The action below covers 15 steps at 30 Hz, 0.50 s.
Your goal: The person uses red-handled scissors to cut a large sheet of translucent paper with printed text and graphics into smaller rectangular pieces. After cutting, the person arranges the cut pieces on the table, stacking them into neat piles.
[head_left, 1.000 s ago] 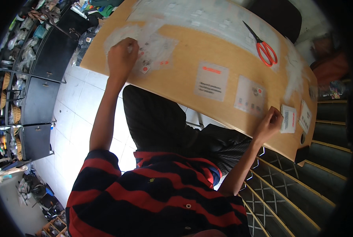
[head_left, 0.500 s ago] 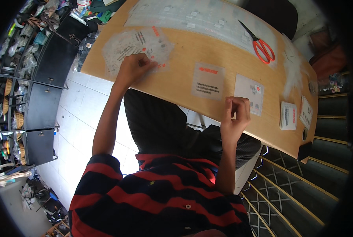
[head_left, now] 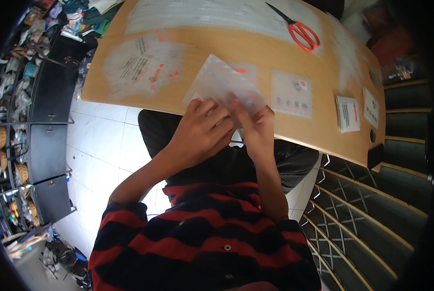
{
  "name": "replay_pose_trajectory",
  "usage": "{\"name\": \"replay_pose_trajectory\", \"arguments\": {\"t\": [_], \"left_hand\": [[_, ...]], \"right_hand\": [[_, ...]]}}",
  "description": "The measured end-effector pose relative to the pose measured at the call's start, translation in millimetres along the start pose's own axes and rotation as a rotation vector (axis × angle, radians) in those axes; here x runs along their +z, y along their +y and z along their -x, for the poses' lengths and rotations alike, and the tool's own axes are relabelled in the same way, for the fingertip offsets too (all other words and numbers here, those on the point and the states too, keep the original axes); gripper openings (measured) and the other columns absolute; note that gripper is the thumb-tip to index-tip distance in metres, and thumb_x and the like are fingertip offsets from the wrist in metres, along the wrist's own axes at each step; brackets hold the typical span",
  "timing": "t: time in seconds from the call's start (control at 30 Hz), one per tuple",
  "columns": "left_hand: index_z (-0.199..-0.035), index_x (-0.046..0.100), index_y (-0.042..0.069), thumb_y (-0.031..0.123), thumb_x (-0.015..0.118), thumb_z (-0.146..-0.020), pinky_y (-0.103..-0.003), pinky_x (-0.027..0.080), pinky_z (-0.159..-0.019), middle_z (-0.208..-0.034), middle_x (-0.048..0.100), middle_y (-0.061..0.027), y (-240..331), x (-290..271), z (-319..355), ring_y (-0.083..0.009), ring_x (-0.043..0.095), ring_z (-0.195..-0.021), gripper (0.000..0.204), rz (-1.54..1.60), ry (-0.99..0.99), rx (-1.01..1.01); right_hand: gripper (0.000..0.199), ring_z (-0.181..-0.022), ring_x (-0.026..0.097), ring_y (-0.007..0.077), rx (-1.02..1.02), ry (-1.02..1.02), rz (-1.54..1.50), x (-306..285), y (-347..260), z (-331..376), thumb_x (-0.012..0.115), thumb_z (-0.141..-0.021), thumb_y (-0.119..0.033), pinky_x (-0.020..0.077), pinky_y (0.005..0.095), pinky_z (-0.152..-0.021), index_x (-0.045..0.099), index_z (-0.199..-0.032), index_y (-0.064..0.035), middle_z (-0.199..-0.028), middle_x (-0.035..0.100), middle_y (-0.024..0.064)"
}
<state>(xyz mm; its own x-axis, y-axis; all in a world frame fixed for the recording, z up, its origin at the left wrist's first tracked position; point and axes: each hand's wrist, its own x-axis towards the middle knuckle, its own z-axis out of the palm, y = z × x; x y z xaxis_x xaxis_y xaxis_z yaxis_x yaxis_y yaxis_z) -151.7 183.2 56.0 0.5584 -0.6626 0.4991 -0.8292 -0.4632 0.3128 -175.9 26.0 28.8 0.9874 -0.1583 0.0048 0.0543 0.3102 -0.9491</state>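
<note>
Left hand and right hand are holding a thin, translucent, four-cornered plastic sheet over the near edge of the tabletop

The left hand is curling its fingers closely at the sheet's lower left part. The right hand is pinching narrowly at the lower right, its thumb lying on the facing side. Exactly where the left fingertips are touching is hidden.

The sheet is tilting, one corner pointing toward the far edge of the light wooden tabletop. It is looking cloudy, with faint, blurred marks, and is partly covering a flat, translucent square with orange-red print.

Toward the left edge, a loose pile of translucent printed plastic sheets is lying spread. Right of the hands, a pale printed square is resting near the near edge; orange-red-handled scissors are lying toward the far edge.
</note>
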Motion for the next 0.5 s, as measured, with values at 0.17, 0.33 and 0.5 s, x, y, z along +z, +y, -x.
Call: {"name": "replay_pose_trajectory", "arguments": {"t": [0.17,0.33,0.5], "left_hand": [[-0.100,0.063,0.006,0.013,0.076,-0.077,-0.036,0.044,-0.086,-0.105,0.061,-0.0032,11.0,9.6,-13.0,-0.0218,0.057,-0.100,0.027,0.268,0.441,-0.408],[-0.107,0.064,0.001,0.013,0.069,-0.088,-0.028,0.048,-0.076,-0.092,0.068,-0.0040,3.0,39.6,-12.5,-0.0117,0.060,-0.078,0.023,0.835,0.118,-0.617],[-0.102,0.067,-0.001,0.013,0.065,-0.090,-0.029,0.046,-0.070,-0.082,0.067,-0.0080,-26.5,37.6,-65.7,-0.0129,0.057,-0.072,0.019,0.684,-0.074,-0.473]], "right_hand": [[0.027,-0.093,0.062,0.0105,-0.027,0.340,-0.342,-33.2,1.7,6.8,0.067,-0.091,-0.007,0.0533,0.0267,-0.077,0.060,-0.116,-0.0001,-0.100,0.067,0.0051],[0.024,-0.095,0.064,0.0135,0.004,0.401,-0.405,-25.1,0.8,21.9,0.066,-0.092,-0.006,0.0552,0.0295,-0.078,0.061,-0.115,-0.0007,-0.103,0.066,0.0056],[0.021,-0.087,0.066,0.0150,-0.051,0.371,-0.167,-67.9,0.7,33.8,0.066,-0.093,-0.009,0.0555,0.0301,-0.075,0.060,-0.110,0.0016,-0.096,0.066,0.0074]]}}
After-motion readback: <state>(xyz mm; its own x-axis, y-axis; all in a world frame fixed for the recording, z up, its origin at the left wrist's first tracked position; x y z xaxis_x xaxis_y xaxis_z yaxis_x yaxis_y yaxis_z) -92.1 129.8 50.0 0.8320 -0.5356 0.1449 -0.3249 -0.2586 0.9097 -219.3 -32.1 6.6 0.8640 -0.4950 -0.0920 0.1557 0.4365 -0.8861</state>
